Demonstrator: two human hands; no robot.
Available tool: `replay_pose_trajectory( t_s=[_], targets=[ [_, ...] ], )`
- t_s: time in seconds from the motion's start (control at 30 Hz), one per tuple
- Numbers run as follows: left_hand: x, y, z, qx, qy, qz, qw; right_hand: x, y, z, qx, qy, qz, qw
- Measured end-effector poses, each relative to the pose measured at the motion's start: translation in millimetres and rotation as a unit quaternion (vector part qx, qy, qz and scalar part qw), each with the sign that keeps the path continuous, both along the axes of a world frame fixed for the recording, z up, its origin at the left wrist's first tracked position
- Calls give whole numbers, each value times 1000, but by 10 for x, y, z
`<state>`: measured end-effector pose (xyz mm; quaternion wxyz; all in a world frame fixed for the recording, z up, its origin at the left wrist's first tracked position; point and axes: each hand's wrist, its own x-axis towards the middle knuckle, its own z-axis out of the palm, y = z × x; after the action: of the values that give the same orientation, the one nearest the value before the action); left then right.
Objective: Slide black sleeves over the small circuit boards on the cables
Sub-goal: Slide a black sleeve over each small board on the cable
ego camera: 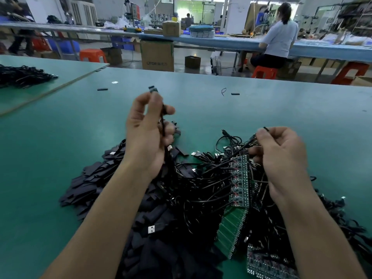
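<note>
Black sleeves (pixel 88 184) lay heaped on the green surface (pixel 50 137), touching a tangle of cables (pixel 201 178) and a strip of small circuit boards (pixel 240 178) on their right. The left hand (pixel 149 135) was raised above the heap with its fingers curled round a single cable (pixel 163 123), whose small board (pixel 153 90) stuck out above the fingertips. The right hand (pixel 281 156) hung over the tangle, thumb and forefinger pinching a thin black piece (pixel 266 129); whether it was a sleeve or a cable could not be told.
</note>
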<state>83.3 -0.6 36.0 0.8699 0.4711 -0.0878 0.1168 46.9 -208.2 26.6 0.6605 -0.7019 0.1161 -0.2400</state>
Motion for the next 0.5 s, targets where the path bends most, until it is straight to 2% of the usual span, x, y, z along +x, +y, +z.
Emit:
replay_pose_trajectory(
  t_s=[0.1,0.2,0.3,0.43,0.5],
  targets=[
    [-65,48,116,121,-42,138,982,-28,-13,39,-52,8,-29,998],
    [-97,33,148,211,-67,202,954,-60,8,60,-149,50,-8,988],
    [-64,116,169,260,-74,261,927,-122,31,104,-232,73,-3,970],
    [-12,206,167,300,-48,311,900,-258,157,216,-383,4,-62,922],
    [5,205,167,294,-24,325,898,-326,311,302,-429,-45,-41,901]
  ],
)
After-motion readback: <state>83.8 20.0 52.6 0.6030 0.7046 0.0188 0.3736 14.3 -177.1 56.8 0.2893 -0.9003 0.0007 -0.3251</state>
